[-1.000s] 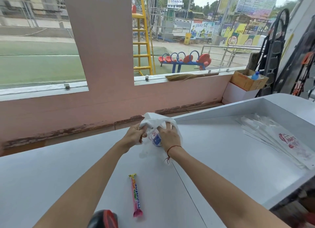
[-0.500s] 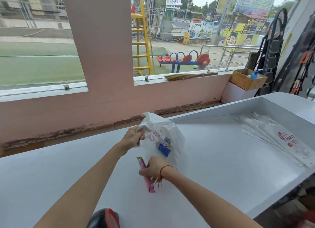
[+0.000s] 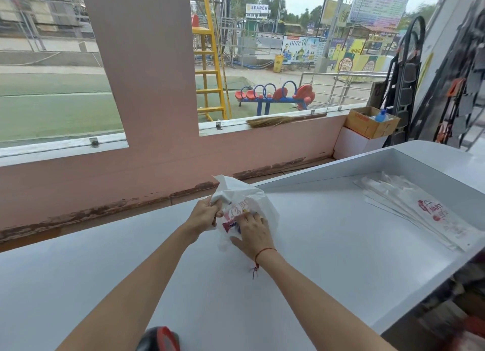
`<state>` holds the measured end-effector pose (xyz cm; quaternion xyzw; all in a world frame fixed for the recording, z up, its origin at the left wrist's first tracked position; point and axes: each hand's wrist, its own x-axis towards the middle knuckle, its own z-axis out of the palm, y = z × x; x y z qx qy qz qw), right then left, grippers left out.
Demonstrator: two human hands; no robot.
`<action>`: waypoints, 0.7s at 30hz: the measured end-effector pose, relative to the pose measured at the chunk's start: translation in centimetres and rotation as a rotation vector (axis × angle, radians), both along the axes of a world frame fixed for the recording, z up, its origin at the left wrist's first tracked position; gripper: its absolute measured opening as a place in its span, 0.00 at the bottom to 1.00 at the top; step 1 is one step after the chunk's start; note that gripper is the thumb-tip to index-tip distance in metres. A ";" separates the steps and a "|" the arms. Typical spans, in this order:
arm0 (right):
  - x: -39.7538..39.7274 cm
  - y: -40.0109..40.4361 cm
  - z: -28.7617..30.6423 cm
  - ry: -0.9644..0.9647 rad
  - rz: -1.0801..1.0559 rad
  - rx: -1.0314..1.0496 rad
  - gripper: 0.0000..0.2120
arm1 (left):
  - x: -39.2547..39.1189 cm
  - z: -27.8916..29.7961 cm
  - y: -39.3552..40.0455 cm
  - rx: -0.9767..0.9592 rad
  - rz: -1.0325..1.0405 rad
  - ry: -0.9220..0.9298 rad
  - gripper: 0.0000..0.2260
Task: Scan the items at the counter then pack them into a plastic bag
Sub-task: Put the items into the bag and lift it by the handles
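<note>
The left hand [image 3: 203, 215] stays clenched on the gathered mouth of the white plastic bag [image 3: 252, 197], holding it up off the white counter [image 3: 328, 245]. The pink candy stick [image 3: 232, 222], which lay bare on the counter a second ago, is now at the bag's opening under the right hand [image 3: 253, 232]. It seems to be sliding in beside a blue item, so packing is nearly done. The right hand's fingers look curled on the candy's far end, just right of the left fist.
</note>
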<state>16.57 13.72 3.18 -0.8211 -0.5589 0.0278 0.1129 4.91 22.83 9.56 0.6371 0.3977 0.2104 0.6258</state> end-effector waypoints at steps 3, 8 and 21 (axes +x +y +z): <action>1.0 -4.2 -2.8 -0.249 -0.045 0.055 0.16 | 0.0 -0.4 -0.1 0.015 -0.010 0.028 0.12; 0.6 -7.4 -4.2 0.144 -0.506 0.261 0.25 | 0.5 -1.0 -1.0 0.040 0.028 0.059 0.11; 9.7 0.7 22.0 0.651 -0.380 0.678 0.17 | 3.7 17.6 1.8 -0.155 0.279 -0.489 0.03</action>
